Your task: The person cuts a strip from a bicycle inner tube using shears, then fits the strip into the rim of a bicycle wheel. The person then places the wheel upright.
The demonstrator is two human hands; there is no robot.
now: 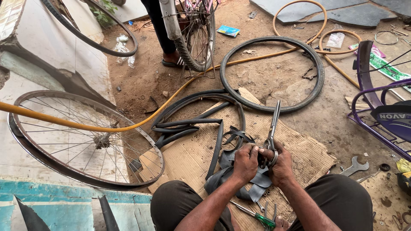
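Note:
My right hand [280, 164] grips the handles of large metal scissors [272, 124], whose blades point up and away from me. My left hand [245, 162] is closed on a piece of black rubber inner tube [257, 184], held against the scissors' handles. More folded tube hangs between my knees over a sheet of brown cardboard [192, 154]. Long black tube strips [188, 124] lie on the cardboard to the left.
A spoked bicycle rim [87, 139] lies left, crossed by a yellow hose [141, 122]. A black tyre [272, 73] lies on the dirt ahead. Another person's foot [171, 62] stands by a bicycle wheel [195, 38]. A purple frame [381, 111], spanner [354, 167] and green-handled tool [261, 219] are near.

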